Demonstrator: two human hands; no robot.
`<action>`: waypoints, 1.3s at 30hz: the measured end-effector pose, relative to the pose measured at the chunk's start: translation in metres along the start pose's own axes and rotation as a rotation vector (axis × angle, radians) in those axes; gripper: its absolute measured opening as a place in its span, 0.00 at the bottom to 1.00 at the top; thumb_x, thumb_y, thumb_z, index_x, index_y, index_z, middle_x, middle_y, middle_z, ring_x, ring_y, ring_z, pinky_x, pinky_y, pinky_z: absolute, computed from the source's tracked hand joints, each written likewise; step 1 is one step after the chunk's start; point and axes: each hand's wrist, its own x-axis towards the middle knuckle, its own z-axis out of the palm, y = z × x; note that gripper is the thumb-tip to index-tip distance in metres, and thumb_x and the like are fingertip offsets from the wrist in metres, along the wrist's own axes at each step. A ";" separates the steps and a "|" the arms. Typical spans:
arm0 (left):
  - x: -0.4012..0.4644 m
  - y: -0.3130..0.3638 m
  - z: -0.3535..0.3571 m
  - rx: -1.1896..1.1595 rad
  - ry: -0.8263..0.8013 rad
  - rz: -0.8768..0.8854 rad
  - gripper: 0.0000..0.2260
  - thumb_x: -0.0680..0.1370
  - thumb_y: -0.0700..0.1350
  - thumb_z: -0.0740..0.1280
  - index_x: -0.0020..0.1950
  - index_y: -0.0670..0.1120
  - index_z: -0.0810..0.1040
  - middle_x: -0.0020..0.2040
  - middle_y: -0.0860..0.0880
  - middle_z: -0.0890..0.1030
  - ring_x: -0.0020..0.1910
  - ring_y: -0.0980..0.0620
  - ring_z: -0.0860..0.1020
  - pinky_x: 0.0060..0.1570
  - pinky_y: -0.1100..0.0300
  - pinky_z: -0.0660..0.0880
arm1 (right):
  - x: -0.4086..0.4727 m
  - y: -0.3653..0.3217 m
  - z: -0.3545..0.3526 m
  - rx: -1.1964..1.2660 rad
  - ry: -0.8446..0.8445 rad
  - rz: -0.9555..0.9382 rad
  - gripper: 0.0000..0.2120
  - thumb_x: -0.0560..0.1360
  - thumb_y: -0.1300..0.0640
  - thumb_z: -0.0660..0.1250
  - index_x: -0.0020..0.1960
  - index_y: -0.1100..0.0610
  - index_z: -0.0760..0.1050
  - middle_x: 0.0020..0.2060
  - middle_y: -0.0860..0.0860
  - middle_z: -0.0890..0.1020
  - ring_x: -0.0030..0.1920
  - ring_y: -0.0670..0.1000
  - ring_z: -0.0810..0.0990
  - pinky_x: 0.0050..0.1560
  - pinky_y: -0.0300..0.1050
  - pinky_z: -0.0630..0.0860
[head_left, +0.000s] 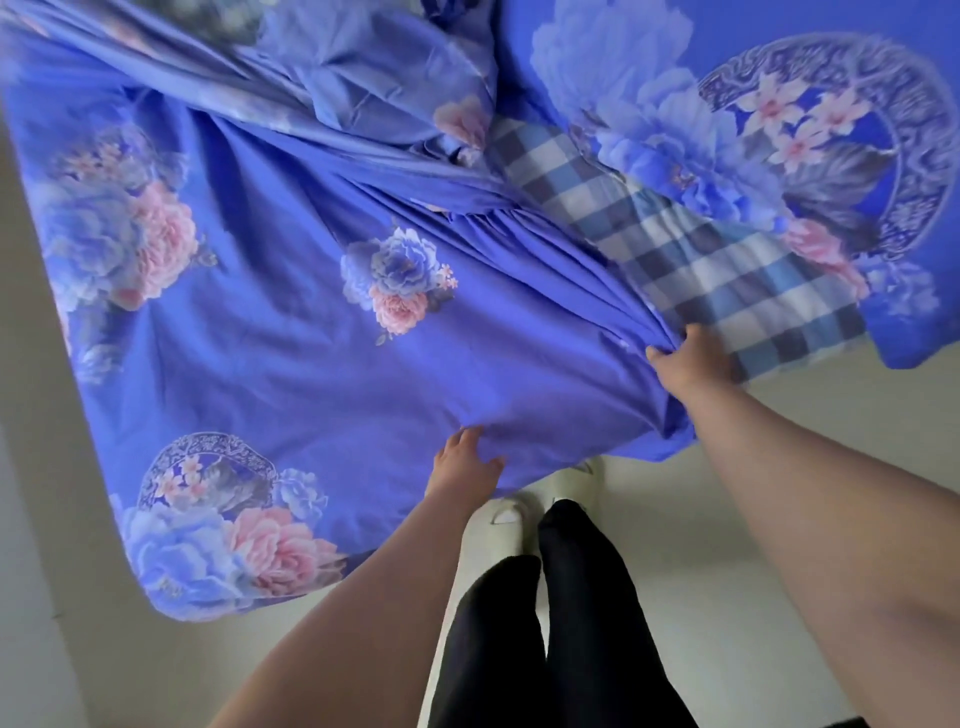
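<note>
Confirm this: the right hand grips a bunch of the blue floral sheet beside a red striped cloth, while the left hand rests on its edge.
Wrong in one respect: the head view shows the cloth beside the right hand is blue-and-white checked, not red striped. The floral sheet and left hand are as stated.

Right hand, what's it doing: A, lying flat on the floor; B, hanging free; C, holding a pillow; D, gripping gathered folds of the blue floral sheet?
D: the right hand has its fingers curled into bunched folds of the blue floral sheet, next to the checked fabric.
</note>
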 end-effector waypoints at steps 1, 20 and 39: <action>-0.006 0.001 -0.002 -0.015 0.008 0.009 0.25 0.78 0.52 0.63 0.74 0.52 0.62 0.74 0.48 0.63 0.72 0.44 0.63 0.70 0.53 0.61 | -0.015 -0.001 0.003 0.011 0.007 -0.008 0.33 0.73 0.47 0.69 0.71 0.60 0.63 0.68 0.60 0.69 0.68 0.60 0.68 0.66 0.54 0.66; -0.229 0.099 -0.129 -0.266 0.137 0.349 0.15 0.80 0.47 0.62 0.65 0.45 0.74 0.59 0.45 0.78 0.52 0.46 0.76 0.46 0.61 0.69 | -0.258 -0.023 -0.170 0.935 -0.122 -0.173 0.06 0.79 0.56 0.62 0.43 0.53 0.74 0.38 0.52 0.81 0.25 0.41 0.79 0.36 0.40 0.73; -0.326 0.314 -0.060 -0.514 0.323 0.406 0.12 0.80 0.47 0.63 0.60 0.44 0.78 0.48 0.48 0.78 0.44 0.52 0.76 0.42 0.62 0.71 | -0.229 0.030 -0.347 0.427 -0.269 -0.531 0.04 0.79 0.58 0.61 0.46 0.55 0.73 0.39 0.52 0.81 0.33 0.47 0.78 0.35 0.39 0.70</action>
